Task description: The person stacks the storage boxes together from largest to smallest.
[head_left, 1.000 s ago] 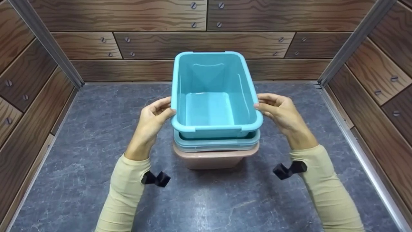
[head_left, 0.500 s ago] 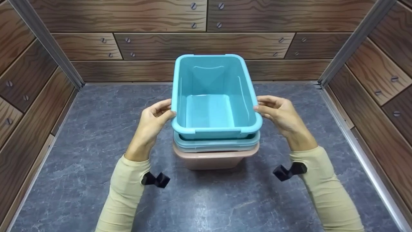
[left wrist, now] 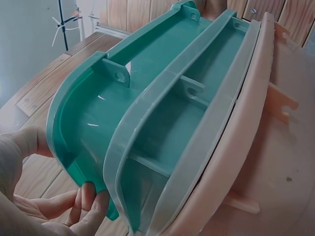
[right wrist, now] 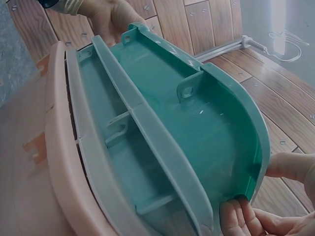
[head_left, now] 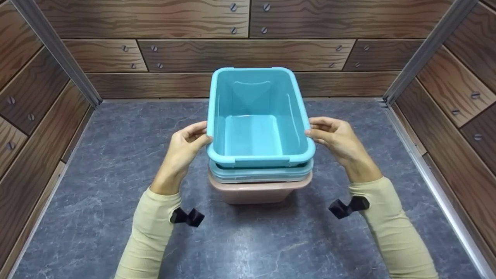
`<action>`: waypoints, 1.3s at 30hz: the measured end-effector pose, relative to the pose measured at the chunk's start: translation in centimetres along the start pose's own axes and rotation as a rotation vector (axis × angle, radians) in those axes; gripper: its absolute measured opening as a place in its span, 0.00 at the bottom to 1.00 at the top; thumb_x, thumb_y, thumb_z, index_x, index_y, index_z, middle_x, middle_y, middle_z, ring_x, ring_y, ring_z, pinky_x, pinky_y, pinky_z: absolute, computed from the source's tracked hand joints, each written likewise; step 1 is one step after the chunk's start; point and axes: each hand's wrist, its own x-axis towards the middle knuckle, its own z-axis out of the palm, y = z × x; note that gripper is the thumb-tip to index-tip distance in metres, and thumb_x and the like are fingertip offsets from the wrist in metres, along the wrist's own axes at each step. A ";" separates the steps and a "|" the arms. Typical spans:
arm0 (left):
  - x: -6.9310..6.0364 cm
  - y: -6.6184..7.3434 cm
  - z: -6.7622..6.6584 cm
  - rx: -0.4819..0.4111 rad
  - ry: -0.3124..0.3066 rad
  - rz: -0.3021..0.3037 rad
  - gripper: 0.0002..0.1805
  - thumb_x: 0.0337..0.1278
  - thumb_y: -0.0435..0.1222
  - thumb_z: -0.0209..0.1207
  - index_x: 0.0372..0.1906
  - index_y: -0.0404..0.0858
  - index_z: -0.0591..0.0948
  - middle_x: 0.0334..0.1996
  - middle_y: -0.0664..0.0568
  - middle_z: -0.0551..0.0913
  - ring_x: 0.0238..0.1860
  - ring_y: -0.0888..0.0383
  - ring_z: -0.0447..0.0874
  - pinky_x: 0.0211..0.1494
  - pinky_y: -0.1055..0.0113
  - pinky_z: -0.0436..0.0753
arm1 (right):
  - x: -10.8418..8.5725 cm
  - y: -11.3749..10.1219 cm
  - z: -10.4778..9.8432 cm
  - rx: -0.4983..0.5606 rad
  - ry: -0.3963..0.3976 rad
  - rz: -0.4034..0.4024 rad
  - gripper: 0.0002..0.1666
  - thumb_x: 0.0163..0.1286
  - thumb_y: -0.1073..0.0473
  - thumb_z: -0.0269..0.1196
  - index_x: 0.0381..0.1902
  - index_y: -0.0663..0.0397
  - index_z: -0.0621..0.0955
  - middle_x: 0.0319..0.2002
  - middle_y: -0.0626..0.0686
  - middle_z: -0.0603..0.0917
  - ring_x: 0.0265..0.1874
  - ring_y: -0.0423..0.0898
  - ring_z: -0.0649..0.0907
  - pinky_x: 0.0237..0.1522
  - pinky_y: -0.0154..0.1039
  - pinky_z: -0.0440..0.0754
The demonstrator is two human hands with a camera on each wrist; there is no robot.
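A turquoise plastic bin (head_left: pixel 254 133) sits partly nested at the top of a stack in the head view, its inside bare. My left hand (head_left: pixel 183 149) grips its left rim, thumb on top and fingers underneath. On the opposite side, my right hand (head_left: pixel 336 145) holds the right rim the same way. Below come a paler blue bin (left wrist: pixel 160 83), a whitish rim (left wrist: pixel 221 110) and a pink bin (head_left: pixel 257 196) at the bottom. Both wrist views show a gap between the turquoise rim and the pale blue rim under it.
The stack stands on a dark grey marbled surface (head_left: pixel 248 240). Wood-patterned panels (head_left: pixel 248 54) close off the back and both sides, with metal strips at the corners. A black wrist mount (head_left: pixel 188 217) sticks out from each sleeve.
The turquoise bin has sunk slightly into the stack, and both hands have moved down with it, keeping their hold on the rim. The lower bins have stayed put.
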 end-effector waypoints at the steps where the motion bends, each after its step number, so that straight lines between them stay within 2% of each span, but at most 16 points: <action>1: 0.0 0.0 0.0 0.003 -0.001 -0.001 0.25 0.51 0.24 0.57 0.59 0.24 0.74 0.40 0.49 0.82 0.39 0.65 0.79 0.43 0.81 0.79 | 0.0 0.0 0.0 -0.001 0.001 0.000 0.14 0.62 0.73 0.60 0.45 0.59 0.77 0.32 0.42 0.84 0.34 0.35 0.83 0.42 0.25 0.84; 12: -0.1 -0.2 -0.2 0.023 -0.036 -0.015 0.26 0.53 0.25 0.56 0.60 0.25 0.73 0.43 0.47 0.82 0.39 0.66 0.78 0.43 0.80 0.78 | 0.0 0.2 0.0 0.009 0.002 0.017 0.13 0.62 0.73 0.60 0.41 0.54 0.78 0.32 0.43 0.83 0.33 0.35 0.82 0.42 0.25 0.84; 18: -0.1 -0.3 -0.3 0.025 -0.036 -0.026 0.26 0.52 0.25 0.57 0.60 0.24 0.73 0.44 0.44 0.82 0.39 0.67 0.79 0.43 0.80 0.79 | 0.1 0.3 -0.1 -0.011 0.001 0.026 0.13 0.62 0.72 0.60 0.44 0.56 0.77 0.33 0.43 0.83 0.34 0.35 0.82 0.42 0.25 0.84; 27: 0.0 -0.4 -0.4 0.065 -0.043 -0.044 0.25 0.51 0.25 0.57 0.58 0.25 0.75 0.39 0.50 0.81 0.38 0.65 0.79 0.42 0.80 0.78 | 0.3 0.4 -0.1 -0.020 0.000 0.045 0.12 0.63 0.70 0.61 0.45 0.59 0.77 0.31 0.42 0.84 0.32 0.34 0.83 0.42 0.26 0.84; 34: 0.0 -0.5 -0.4 0.058 -0.058 -0.051 0.25 0.51 0.24 0.56 0.59 0.24 0.74 0.38 0.52 0.80 0.38 0.66 0.79 0.42 0.81 0.79 | 0.5 0.6 -0.3 -0.024 0.005 0.059 0.07 0.64 0.68 0.62 0.38 0.52 0.79 0.30 0.41 0.85 0.32 0.35 0.84 0.41 0.26 0.84; 39: -0.1 -0.4 -0.4 0.071 -0.077 -0.056 0.26 0.52 0.25 0.57 0.60 0.25 0.74 0.38 0.54 0.80 0.38 0.66 0.79 0.43 0.81 0.79 | 0.4 0.6 -0.4 -0.010 0.002 0.061 0.07 0.65 0.69 0.61 0.39 0.55 0.79 0.29 0.42 0.85 0.31 0.35 0.84 0.38 0.26 0.84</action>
